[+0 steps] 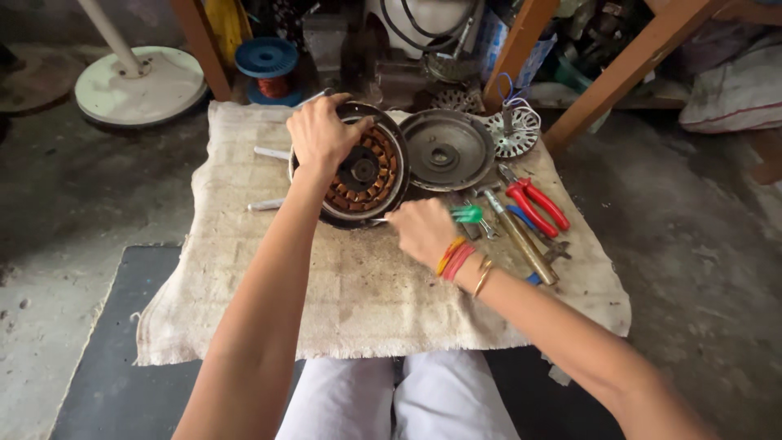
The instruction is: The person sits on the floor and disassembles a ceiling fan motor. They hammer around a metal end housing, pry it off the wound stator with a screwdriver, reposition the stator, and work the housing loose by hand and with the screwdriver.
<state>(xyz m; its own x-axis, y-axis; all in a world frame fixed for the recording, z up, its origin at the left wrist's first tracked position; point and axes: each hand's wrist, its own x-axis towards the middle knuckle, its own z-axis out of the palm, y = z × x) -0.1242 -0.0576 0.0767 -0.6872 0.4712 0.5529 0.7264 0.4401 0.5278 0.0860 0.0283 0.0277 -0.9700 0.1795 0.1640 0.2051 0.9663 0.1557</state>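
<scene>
spread across the concrete floor, a frayed burlap cloth serving as the bench, knees in white trousers just below its near edge

in the cloth's far middle, tilted up on its rim, a ceiling-fan motor housing with the copper-wound stator showing inside; just beside it to the right, lying flat, the matching grey end cover, then a small finned rotor piece with loose wires

clamped over the housing's upper left rim, the left hand, fingers curled around the edge, steadying it upright

at the housing's lower right edge, the right hand, closed around a green-handled screwdriver, thin shaft aimed left toward the rim

near the wrist, red-handled pliers, a brass-handled hammer, a small spanner

judged as mid-disassembly or prying at the stator seat; next move seemingly calling for a firm brace on the housing and the tip set squarely, lest a slip nick the windings
</scene>
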